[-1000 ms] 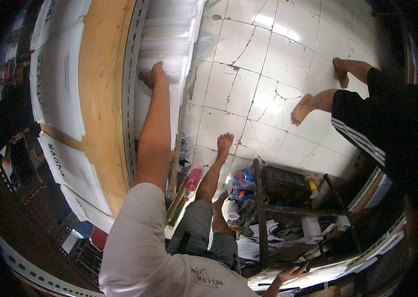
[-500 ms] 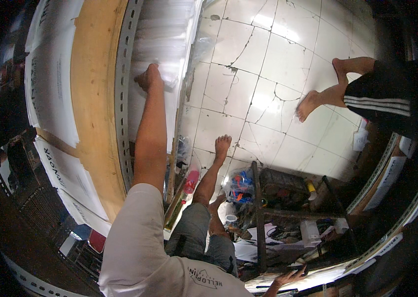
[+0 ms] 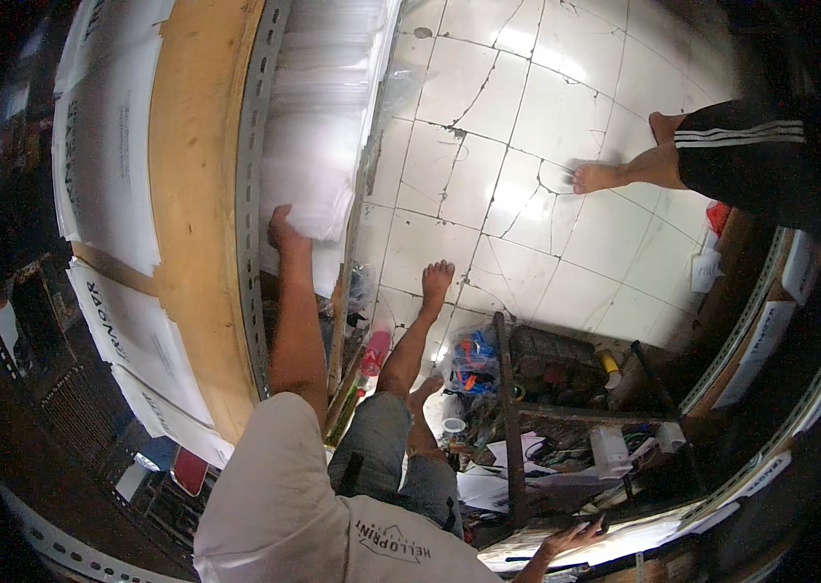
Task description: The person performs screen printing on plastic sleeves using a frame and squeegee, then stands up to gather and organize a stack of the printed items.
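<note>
My left hand (image 3: 288, 229), at the end of a bare outstretched arm, is at the near end of a long stack of white sheets (image 3: 318, 126). Its fingers curl at the edge of the upper sheets and are partly hidden. The stack lies in a narrow shelf bay beside a perforated grey metal upright (image 3: 248, 165). At the lower right, my right hand (image 3: 572, 538) rests on the bright white edge of a surface (image 3: 644, 534), fingers stretched out. A small dark thing sits at those fingertips, too unclear to name.
Left of the upright runs a wooden board (image 3: 192, 146) with printed white packages (image 3: 109, 146) beyond. Another person's foot (image 3: 600, 177) stands on the cracked white tiles (image 3: 469, 175). A dark metal rack (image 3: 508, 418) and bag of blue and orange items (image 3: 472, 361) stand near my legs.
My left hand has slid toward me along the stack to the near edge of the upper sheets. The other person's foot has shifted. My right hand has hardly moved.
</note>
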`<state>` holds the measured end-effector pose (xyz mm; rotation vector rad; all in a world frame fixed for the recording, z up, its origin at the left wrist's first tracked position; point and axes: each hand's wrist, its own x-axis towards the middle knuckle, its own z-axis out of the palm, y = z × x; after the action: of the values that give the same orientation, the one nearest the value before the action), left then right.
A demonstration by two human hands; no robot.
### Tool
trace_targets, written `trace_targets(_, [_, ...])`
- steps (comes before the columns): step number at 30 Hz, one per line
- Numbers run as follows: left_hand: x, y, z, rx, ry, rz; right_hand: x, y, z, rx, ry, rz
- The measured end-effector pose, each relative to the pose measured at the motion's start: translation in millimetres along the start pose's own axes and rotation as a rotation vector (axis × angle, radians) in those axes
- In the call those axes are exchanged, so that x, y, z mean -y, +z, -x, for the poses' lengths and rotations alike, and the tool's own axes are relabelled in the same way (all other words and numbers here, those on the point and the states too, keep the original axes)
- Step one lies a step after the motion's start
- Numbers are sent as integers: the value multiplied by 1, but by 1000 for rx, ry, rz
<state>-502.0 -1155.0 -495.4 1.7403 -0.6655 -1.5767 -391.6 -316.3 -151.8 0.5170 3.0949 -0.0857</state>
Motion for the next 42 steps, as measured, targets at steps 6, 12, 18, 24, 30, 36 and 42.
trace_targets(6, [1, -42, 50, 71, -43, 252, 0, 6, -3, -25, -303, -39])
trace_targets(12, [-14, -42, 135, 128, -126, 183, 42, 6, -8, -39, 123, -291])
trace_targets(18, [-1, -41, 260, 313, -158, -18, 46, 12, -10, -86, 145, -339])
trace_targets(24, [-32, -44, 428, 656, -246, -117, 45, 22, -6, -163, 76, -489])
trace_targets(30, [-125, -92, 659, 1227, -293, -224, 38, -8, -19, 38, 275, -1348])
trace_targets(36, [-199, -185, 849, 1687, -427, -421, 26, -37, 1, 554, 75, -2277])
trace_targets(42, [-208, -259, 935, 1898, -608, -549, 3, -46, 80, 473, -80, -2626])
